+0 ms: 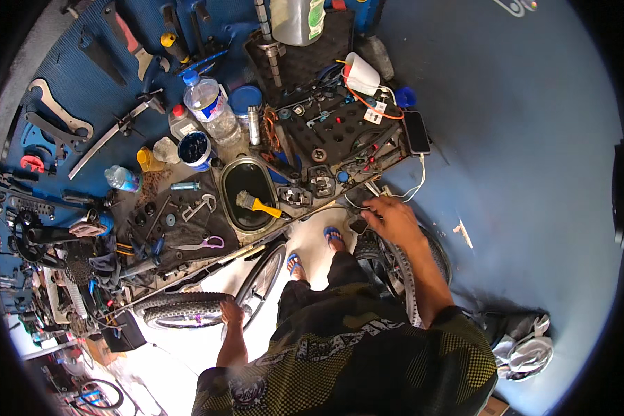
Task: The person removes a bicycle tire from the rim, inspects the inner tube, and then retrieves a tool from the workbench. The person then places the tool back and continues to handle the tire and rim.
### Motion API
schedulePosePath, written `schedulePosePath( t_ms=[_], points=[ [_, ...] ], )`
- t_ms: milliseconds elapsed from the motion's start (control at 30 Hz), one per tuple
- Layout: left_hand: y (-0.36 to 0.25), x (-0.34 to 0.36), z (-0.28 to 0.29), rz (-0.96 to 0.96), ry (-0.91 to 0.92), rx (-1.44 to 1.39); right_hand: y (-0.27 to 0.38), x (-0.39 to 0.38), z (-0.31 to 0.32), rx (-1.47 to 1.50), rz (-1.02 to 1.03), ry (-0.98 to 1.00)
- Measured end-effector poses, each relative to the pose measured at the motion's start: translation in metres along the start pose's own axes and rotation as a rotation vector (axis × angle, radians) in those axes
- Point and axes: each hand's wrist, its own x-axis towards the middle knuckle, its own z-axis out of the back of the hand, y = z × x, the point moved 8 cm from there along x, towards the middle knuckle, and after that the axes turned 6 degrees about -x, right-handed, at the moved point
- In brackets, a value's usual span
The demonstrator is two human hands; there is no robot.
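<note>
At lower left, my left hand point(232, 313) is closed at the edge of a knobbly-tyred bicycle wheel point(180, 315); its fingertips are mostly hidden. My right hand point(394, 218) reaches to the front edge of the workbench, fingers apart and slightly bent, with nothing visible in it. Beside its fingertips are some slim tools point(374, 188) and a white charging cable point(419, 182) that runs up to a phone point(417, 133). Another knobbly tyre point(403, 277) stands below my right forearm. A yellow-handled brush point(260, 205) lies across an oval tray of dark liquid point(230, 177).
Purple-handled scissors point(200, 244), a pair of pedals point(321, 180), a water bottle point(211, 107) and a tub of dark grease point(195, 149) crowd the bench. Hand tools hang on the blue wall point(48, 62). Another wheel point(265, 277) leans under the bench edge. A grey bag point(527, 350) lies at lower right.
</note>
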Motion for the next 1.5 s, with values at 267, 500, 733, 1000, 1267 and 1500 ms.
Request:
schedulePosePath(
  t_ms=[267, 500, 733, 1000, 1267, 1500],
  points=[
    [-0.05, -0.008, 0.021, 0.214, -0.339, -0.225, -0.026, 0.088, 0.035, 0.02, 0.218, -0.095],
    [-0.123, -0.045, -0.024, 0.365, -0.204, -0.582, -0.019, 0.122, 0.015, 0.211, 0.486, -0.052],
    [-0.202, -0.086, 0.005, 0.411, -0.203, -0.913, 0.025, 0.124, -0.029, 0.358, 0.695, 0.192],
    [-0.367, -0.101, 0.144, -0.073, -0.046, -1.97, 0.139, 0.084, -0.01, 0.736, 1.04, 0.17],
    [-0.414, -0.116, 0.209, -0.811, -0.407, -1.849, 0.223, 0.062, -0.009, 1.083, 1.033, 0.112],
    [-0.356, -0.105, 0.131, -0.502, -0.244, -1.576, 0.269, 0.05, -0.023, 1.173, 0.97, 0.068]
  ],
)
